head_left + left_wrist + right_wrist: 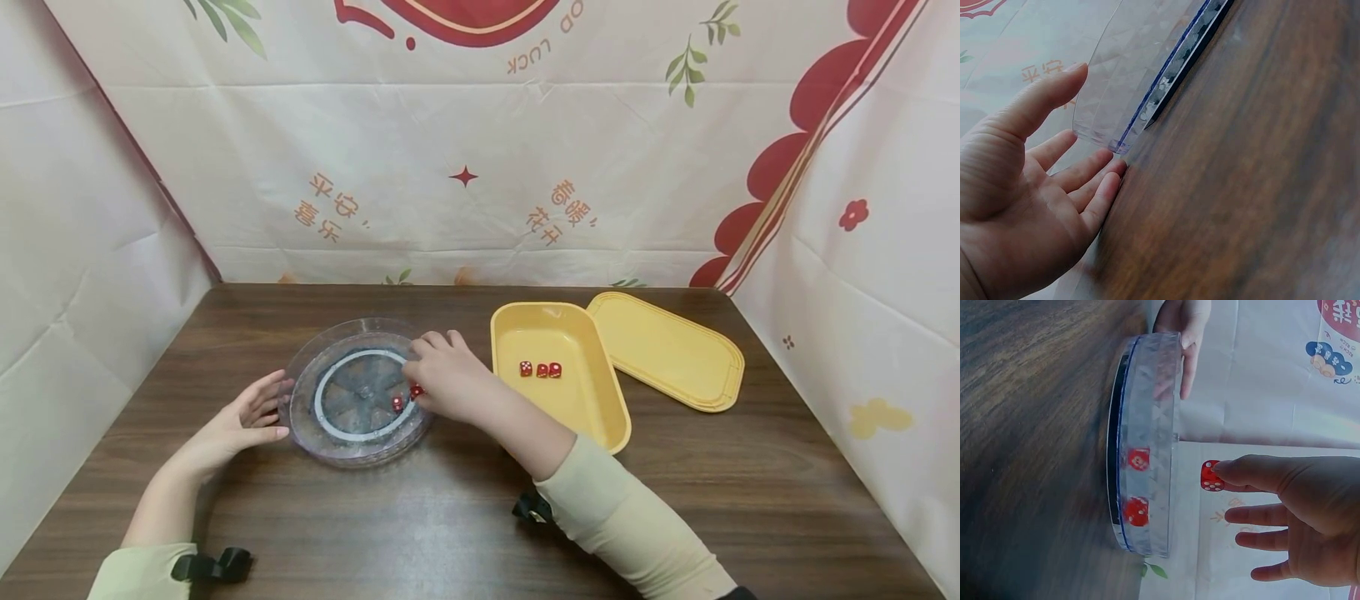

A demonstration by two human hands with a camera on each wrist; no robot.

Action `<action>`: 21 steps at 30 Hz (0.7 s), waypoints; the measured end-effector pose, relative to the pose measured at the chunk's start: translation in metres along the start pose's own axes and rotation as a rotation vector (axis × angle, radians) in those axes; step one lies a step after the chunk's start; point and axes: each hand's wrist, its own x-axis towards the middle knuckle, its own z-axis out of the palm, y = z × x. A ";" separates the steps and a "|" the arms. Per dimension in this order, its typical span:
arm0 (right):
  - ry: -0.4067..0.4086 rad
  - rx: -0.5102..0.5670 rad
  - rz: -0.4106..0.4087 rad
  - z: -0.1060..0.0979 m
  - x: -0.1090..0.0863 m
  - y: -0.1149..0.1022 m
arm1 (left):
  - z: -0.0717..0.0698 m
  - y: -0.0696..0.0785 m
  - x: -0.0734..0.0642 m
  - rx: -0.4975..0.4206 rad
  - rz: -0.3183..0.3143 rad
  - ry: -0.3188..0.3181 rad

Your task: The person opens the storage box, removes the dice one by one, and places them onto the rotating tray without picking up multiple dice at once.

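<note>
My right hand (453,379) is over the right rim of a round, clear plastic dish (318,448). In the right wrist view it pinches a red die (1211,477) between thumb and forefinger, with the other fingers extended. Two more red dice, one white-spotted die (1139,459) and another die (1136,512), show through the dish wall. My left hand (228,429) has its fingers spread at the dish's left side. In the left wrist view, its fingertips (1105,157) are right at the rim.
Right of the dish stands a yellow plastic box (543,327) with three red dice (542,371) inside; my right forearm crosses its near left part. A yellow lid (675,354) lies to its right on the brown wooden table (360,533). Printed cloth (420,133) hangs around the table.
</note>
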 end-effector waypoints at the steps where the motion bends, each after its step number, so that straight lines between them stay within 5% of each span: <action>1: 0.002 -0.003 -0.002 0.001 0.001 0.000 | 0.000 0.000 0.000 0.001 -0.001 0.000; 21: -0.001 0.006 0.002 0.003 0.001 0.000 | 0.000 0.000 0.002 0.006 -0.016 0.003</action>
